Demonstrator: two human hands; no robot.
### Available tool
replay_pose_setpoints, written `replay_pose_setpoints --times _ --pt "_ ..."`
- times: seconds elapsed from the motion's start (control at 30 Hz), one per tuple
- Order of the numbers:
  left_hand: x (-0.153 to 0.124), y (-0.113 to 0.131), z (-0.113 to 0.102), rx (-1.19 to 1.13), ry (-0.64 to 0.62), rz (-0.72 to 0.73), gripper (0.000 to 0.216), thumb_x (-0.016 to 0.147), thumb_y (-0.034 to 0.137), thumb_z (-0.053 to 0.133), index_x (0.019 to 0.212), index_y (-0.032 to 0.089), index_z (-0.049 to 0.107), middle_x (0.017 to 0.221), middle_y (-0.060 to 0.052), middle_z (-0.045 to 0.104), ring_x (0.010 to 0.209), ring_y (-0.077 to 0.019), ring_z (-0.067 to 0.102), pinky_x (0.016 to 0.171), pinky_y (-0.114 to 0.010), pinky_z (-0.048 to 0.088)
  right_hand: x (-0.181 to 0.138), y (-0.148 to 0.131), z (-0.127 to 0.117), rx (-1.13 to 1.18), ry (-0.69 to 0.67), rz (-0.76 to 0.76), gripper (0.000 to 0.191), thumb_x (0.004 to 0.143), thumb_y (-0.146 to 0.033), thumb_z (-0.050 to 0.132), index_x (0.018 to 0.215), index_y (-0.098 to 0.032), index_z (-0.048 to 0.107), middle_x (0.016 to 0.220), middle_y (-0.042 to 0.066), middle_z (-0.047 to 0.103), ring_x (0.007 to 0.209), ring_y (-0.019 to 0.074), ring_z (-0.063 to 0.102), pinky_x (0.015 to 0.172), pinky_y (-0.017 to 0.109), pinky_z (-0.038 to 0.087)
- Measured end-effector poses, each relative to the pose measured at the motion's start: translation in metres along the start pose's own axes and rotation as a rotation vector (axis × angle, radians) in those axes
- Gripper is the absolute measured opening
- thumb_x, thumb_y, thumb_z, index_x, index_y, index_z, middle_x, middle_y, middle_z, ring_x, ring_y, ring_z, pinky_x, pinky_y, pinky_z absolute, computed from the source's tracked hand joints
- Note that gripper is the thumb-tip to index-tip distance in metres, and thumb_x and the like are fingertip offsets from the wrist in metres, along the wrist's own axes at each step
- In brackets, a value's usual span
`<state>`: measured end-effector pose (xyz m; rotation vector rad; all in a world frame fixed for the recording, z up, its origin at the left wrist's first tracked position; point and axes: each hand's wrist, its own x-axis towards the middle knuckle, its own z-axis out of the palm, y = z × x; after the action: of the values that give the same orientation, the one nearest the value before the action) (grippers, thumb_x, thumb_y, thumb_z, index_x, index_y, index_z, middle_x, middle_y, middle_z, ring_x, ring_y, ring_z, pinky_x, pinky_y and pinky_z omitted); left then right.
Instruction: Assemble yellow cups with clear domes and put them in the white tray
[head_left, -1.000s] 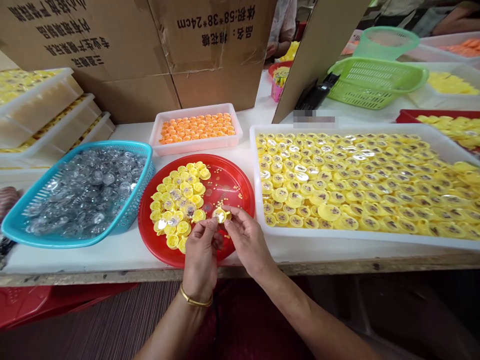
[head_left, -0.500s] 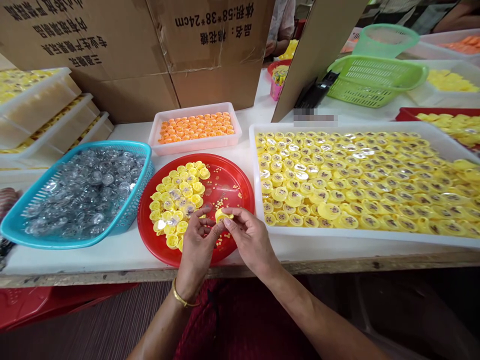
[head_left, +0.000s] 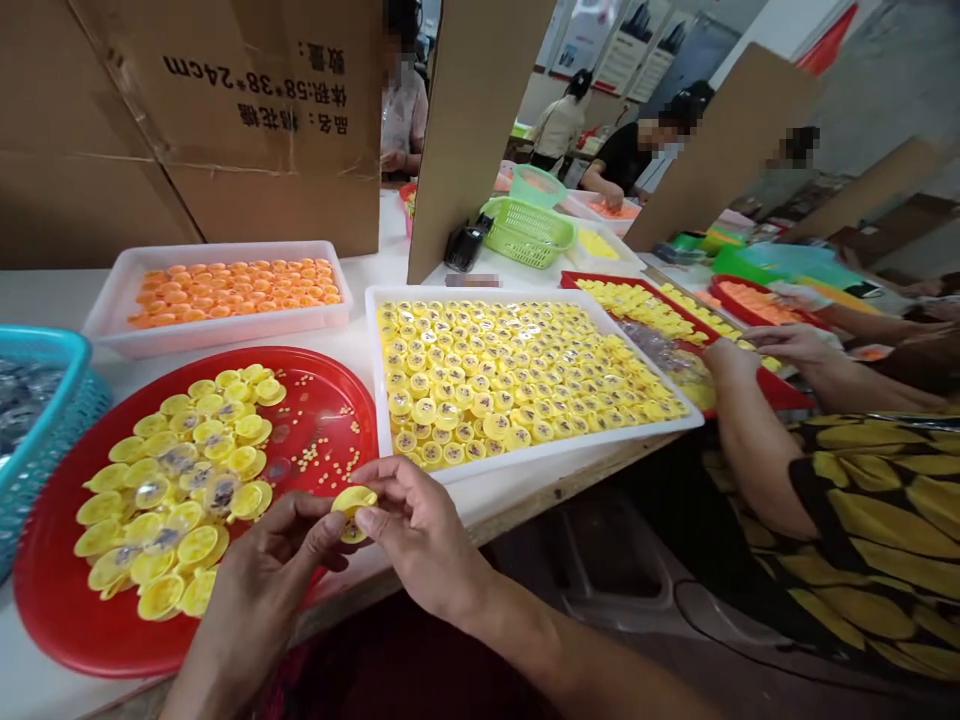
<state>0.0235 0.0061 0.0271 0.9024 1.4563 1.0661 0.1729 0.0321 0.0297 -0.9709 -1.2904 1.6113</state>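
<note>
Between the fingertips of both hands is a small round yellow plastic piece (head_left: 351,500), with a dark print showing on its lower part. My left hand (head_left: 274,560) pinches it from the left. The thumb and fingers of my right hand (head_left: 424,535) close on its right side. Both hands are over the front right rim of a round red tray (head_left: 315,365). On the tray lie many yellow cup-like pieces (head_left: 180,460), some with clear bubbles on them, and small loose pale discs (head_left: 322,450). Just beyond my right hand is a white tray (head_left: 450,470) packed with rows of printed yellow pieces.
A blue basket (head_left: 82,400) of clear parts stands at the left. Behind the red tray is a white tray (head_left: 124,325) of orange pieces. Cardboard (head_left: 277,190) walls the back. At the right, a co-worker's hands (head_left: 757,350) reach over another red tray (head_left: 772,390).
The view has swung to the right, bringing co-workers in and pushing the blue basket partly out. Both hands still hold the yellow piece, now at the tray's front right edge.
</note>
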Motion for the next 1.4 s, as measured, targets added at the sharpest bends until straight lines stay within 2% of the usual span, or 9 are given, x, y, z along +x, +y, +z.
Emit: replay_pose_setpoints --times 0.1,0.2,0.33,0.43,0.5,0.87,1.13,1.27,1.4 --pt "0.0 0.007 0.014 0.004 -0.03 -0.004 0.043 0.065 0.057 0.074 0.073 0.016 0.065 0.065 -0.006 0.067 0.061 -0.0199 0.065 0.058 -0.028 0.054 -0.001 -0.004 -0.01 0.016 -0.004 0.023 0.025 0.084 -0.033 0.062 0.105 -0.021 0.057 0.088 0.002 0.063 0.08 0.0177 0.064 0.071 0.028 0.055" --pt "-0.001 0.008 0.018 -0.034 -0.057 -0.032 0.054 0.063 0.062 0.072 0.089 0.016 0.067 0.077 -0.009 0.07 0.068 -0.0232 0.068 0.061 -0.031 0.056 0.007 -0.016 -0.037 -0.059 -0.01 0.028 0.036 0.086 -0.032 0.062 0.119 -0.023 0.052 0.096 0.003 0.065 0.086 0.0186 0.064 0.075 0.031 0.054" --pt "-0.002 0.005 0.006 0.004 0.085 0.038 0.06 0.068 0.062 0.069 0.11 0.019 0.064 0.103 -0.01 0.07 0.076 -0.0217 0.068 0.067 -0.03 0.056 0.028 -0.036 -0.097 -0.725 0.194 0.041 0.019 0.09 -0.022 0.059 0.109 -0.021 0.059 0.11 0.006 0.064 0.098 0.0215 0.062 0.083 0.036 0.049" --pt "-0.003 0.001 -0.004 0.087 0.122 0.003 0.053 0.068 0.059 0.07 0.103 0.019 0.068 0.107 -0.01 0.069 0.073 -0.0204 0.068 0.066 -0.029 0.055 0.045 -0.039 -0.13 -1.208 0.178 0.114 0.012 0.088 -0.014 0.061 0.098 -0.017 0.064 0.106 0.008 0.064 0.093 0.0221 0.063 0.08 0.033 0.048" --pt "-0.004 -0.002 -0.005 0.092 0.124 -0.015 0.05 0.07 0.059 0.069 0.099 0.018 0.069 0.101 -0.01 0.07 0.072 -0.0204 0.068 0.066 -0.029 0.055 0.055 -0.034 -0.14 -1.341 0.139 0.101 0.012 0.086 -0.01 0.062 0.096 -0.016 0.066 0.102 0.008 0.065 0.089 0.0211 0.063 0.078 0.03 0.047" --pt "-0.004 -0.022 -0.016 0.042 0.11 -0.027 0.044 0.076 0.055 0.065 0.097 0.016 0.068 0.096 -0.009 0.071 0.076 -0.0192 0.066 0.066 -0.028 0.055 0.057 -0.026 -0.136 -1.528 0.167 -0.055 0.024 0.085 -0.007 0.064 0.105 -0.019 0.062 0.106 0.005 0.063 0.096 0.0217 0.061 0.072 0.027 0.045" --pt "-0.01 -0.018 -0.017 0.01 0.091 0.047 0.034 0.082 0.045 0.059 0.091 0.013 0.066 0.079 -0.006 0.066 0.071 -0.0156 0.062 0.064 -0.026 0.052 0.073 -0.002 -0.156 -1.694 0.106 -0.295 0.007 0.078 -0.02 0.064 0.083 -0.021 0.059 0.091 0.003 0.058 0.084 0.0233 0.059 0.057 0.028 0.039" --pt "-0.008 -0.025 -0.039 0.092 0.122 0.079 0.029 0.086 0.04 0.054 0.094 0.014 0.066 0.08 -0.005 0.066 0.07 -0.0147 0.061 0.063 -0.026 0.05 0.075 0.002 -0.163 -1.682 0.103 -0.42 0.01 0.086 -0.029 0.054 0.08 -0.021 0.055 0.089 0.006 0.057 0.075 0.0239 0.058 0.051 0.03 0.035" --pt "0.009 -0.022 -0.077 0.496 0.364 0.261 0.018 0.085 0.027 0.054 0.09 0.017 0.068 0.085 -0.005 0.067 0.072 -0.0147 0.06 0.067 -0.027 0.046 0.068 -0.014 -0.119 -1.486 0.162 -0.511 0.026 0.095 -0.043 0.044 0.087 -0.022 0.057 0.089 0.007 0.059 0.066 0.0212 0.058 0.051 0.032 0.038"
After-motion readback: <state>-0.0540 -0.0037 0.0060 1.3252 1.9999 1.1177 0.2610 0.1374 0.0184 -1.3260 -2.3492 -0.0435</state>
